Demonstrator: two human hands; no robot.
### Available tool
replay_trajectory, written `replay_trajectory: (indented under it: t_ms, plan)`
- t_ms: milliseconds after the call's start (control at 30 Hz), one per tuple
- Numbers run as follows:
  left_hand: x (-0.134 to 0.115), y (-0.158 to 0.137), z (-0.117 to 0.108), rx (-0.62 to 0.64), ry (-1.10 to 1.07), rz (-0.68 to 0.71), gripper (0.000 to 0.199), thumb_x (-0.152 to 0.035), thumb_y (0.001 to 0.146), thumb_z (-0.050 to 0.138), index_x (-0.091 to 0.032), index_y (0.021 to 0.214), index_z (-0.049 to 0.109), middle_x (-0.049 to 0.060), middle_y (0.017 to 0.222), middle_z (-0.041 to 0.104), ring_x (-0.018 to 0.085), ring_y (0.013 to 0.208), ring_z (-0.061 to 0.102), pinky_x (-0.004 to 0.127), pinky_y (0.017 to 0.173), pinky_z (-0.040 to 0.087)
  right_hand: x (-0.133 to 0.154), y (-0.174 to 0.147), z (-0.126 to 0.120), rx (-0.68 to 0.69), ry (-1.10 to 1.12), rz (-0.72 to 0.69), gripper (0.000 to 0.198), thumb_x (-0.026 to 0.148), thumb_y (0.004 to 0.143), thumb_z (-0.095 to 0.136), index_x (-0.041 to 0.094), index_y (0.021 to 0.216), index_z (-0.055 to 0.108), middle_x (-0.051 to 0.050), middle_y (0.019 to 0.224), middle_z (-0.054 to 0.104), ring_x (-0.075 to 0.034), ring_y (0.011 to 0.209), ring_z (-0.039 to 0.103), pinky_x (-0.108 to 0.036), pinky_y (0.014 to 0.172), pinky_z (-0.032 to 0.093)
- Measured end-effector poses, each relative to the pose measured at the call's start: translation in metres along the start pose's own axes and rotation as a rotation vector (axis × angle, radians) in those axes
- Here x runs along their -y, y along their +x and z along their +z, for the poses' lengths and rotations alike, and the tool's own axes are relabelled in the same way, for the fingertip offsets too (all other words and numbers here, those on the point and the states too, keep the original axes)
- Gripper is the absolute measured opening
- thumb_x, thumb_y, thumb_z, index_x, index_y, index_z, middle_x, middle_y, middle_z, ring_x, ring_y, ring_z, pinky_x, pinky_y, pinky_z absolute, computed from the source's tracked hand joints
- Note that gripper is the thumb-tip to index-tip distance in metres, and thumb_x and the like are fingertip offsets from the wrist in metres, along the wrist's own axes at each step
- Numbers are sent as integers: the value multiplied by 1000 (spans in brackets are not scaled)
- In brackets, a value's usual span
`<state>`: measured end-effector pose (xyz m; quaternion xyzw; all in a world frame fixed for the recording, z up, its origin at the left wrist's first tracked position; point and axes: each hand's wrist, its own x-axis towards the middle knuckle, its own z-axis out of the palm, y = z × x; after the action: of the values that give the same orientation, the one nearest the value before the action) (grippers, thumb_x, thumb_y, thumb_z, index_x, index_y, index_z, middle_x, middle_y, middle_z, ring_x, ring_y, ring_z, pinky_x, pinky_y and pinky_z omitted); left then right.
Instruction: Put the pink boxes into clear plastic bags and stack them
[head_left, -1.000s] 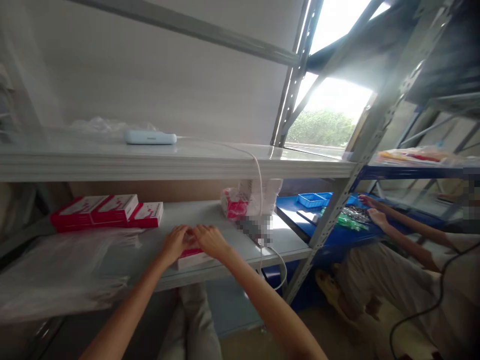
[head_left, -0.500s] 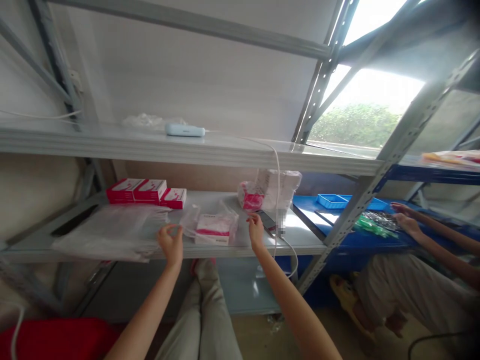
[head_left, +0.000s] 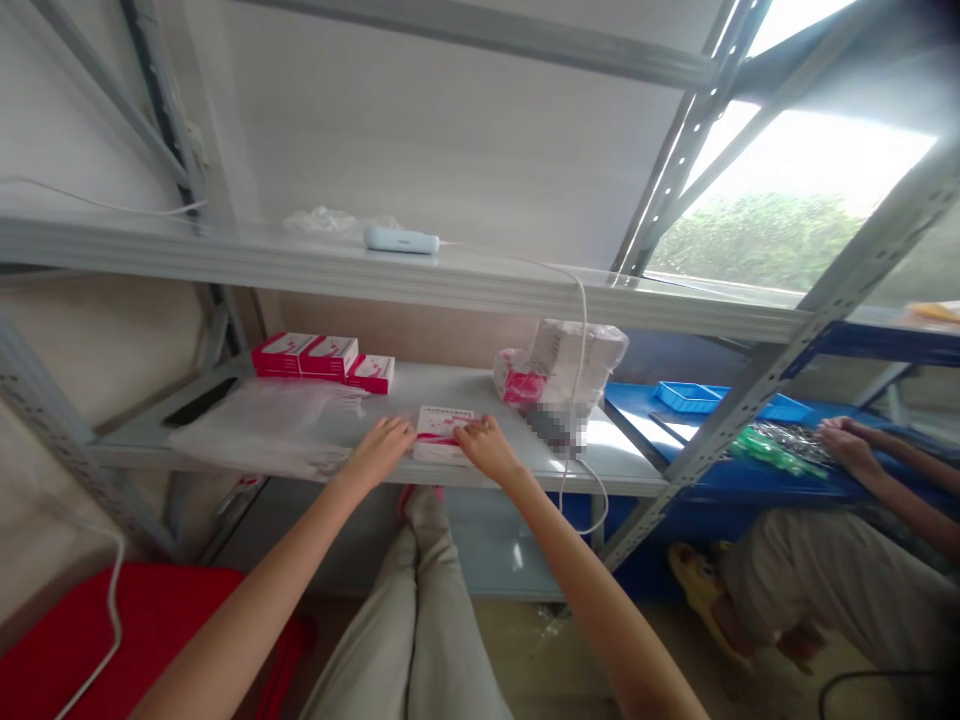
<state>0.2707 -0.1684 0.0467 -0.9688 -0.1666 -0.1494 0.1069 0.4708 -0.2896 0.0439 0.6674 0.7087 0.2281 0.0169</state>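
Note:
A small white-and-pink cardboard box [head_left: 442,428] lies on the grey shelf between my hands, near the front edge. Clear plastic shows around it in the earlier view; now the film is hard to make out. My left hand [head_left: 382,447] has its fingers curled against the box's left side. At the right side, my right hand [head_left: 487,445] grips the edge with bent fingers and thumb. To the left lies a stack of clear plastic bags [head_left: 262,428]. Behind these stand several pink-and-white boxes [head_left: 322,358].
Plastic-wrapped boxes [head_left: 577,355] stand at the back right, with a white cable [head_left: 581,340] hanging in front. A pale blue device [head_left: 401,240] rests on the upper shelf. A metal post [head_left: 720,430] separates a co-worker's hands [head_left: 847,445] and blue trays [head_left: 686,397]. A red stool [head_left: 135,630] stands lower left.
Both hands have moved inward, from either side of the box onto its sides. The loose plastic that spread around the box is now drawn in. The view has shifted slightly.

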Motion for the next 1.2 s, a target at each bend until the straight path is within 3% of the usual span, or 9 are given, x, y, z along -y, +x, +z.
replay_trajectory:
  t_ms: [233, 467, 600, 767, 867, 967, 1100, 1200]
  plan:
    - [-4, -12, 4, -15, -1, -189, 36, 0, 85, 32, -15, 96, 64, 13, 105, 56, 25, 98, 53, 36, 84, 40, 13, -44, 16, -1, 65, 151, 26, 25, 97, 35, 15, 98, 60, -11, 83, 68, -21, 83, 61, -33, 80, 32]
    - [-24, -5, 30, 22, -43, -357, 33, -3, 87, 34, -10, 105, 60, 17, 113, 56, 25, 99, 56, 34, 83, 43, 19, -50, 31, 40, 178, 593, 28, 29, 97, 36, 18, 98, 61, -8, 81, 70, -19, 74, 65, -27, 65, 33]
    - [-21, 2, 47, 15, -220, -504, 30, -22, 95, 34, -12, 114, 56, 15, 112, 61, 23, 99, 61, 31, 81, 45, 11, -51, 38, 64, 286, 763, 28, 32, 96, 37, 20, 97, 63, -7, 81, 71, -19, 76, 66, -25, 63, 36]
    - [-7, 21, 59, 88, -303, -609, 43, -31, 99, 22, -14, 108, 60, 13, 101, 68, 23, 96, 65, 32, 80, 46, 6, -30, 48, 36, 392, 834, 36, 37, 96, 38, 26, 128, 51, -5, 82, 70, -20, 80, 67, -25, 65, 40]
    - [4, 37, 65, 67, -306, -628, 46, -41, 98, 23, -15, 106, 60, 13, 97, 70, 24, 92, 67, 32, 77, 47, 1, -8, 54, 15, 423, 875, 39, 33, 97, 34, 27, 134, 45, -5, 83, 71, -19, 81, 68, -25, 65, 42]
    - [14, 51, 72, 78, -302, -649, 44, -46, 96, 29, -17, 104, 61, 13, 94, 70, 25, 91, 67, 32, 74, 47, -11, 13, 60, 41, 441, 877, 38, 33, 97, 32, 28, 130, 51, -6, 86, 71, -20, 83, 68, -25, 64, 44]
    - [19, 62, 81, 102, -233, -666, 36, -40, 94, 38, -15, 98, 63, 14, 95, 69, 27, 93, 66, 33, 75, 47, -27, 29, 70, 87, 442, 886, 33, 35, 95, 38, 27, 111, 66, -10, 92, 72, -22, 86, 69, -26, 63, 45]
    - [18, 63, 85, 89, -206, -676, 33, -35, 93, 38, -14, 102, 62, 15, 97, 69, 27, 94, 65, 34, 75, 47, -29, 30, 76, 91, 425, 851, 29, 29, 92, 43, 27, 111, 65, -10, 92, 72, -22, 86, 69, -25, 64, 46]
